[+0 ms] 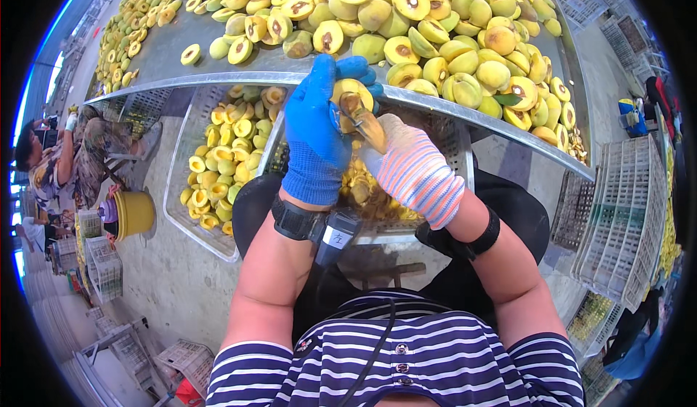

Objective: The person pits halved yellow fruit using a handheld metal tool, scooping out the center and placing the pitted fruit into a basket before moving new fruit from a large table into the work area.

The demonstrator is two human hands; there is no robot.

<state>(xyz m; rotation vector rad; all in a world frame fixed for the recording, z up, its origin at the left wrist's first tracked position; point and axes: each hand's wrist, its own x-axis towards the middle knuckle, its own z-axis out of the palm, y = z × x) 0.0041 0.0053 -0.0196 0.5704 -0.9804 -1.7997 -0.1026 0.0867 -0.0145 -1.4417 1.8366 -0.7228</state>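
My left hand point(314, 127), in a blue coated glove, is closed round a yellow peach half point(353, 92) with its cut face showing. My right hand point(420, 169), in a striped knit glove, grips the wooden handle point(372, 131) of a small pitting knife. The tool's metal end meets the brown pit area of the peach half; its exact shape is hidden. Both hands are at the front edge of a metal table point(232, 77) heaped with halved peaches point(450, 58), many with brown centres showing. Below my hands, yellow peach pieces point(363, 185) lie in a crate.
A crate point(173, 189) of hollowed peach halves stands left of my knees. Stacked plastic crates point(617, 218) rise at the right. A yellow bucket point(135, 213) stands on the floor at the left, near another seated person point(62, 153). The table's metal rim crosses just beyond my hands.
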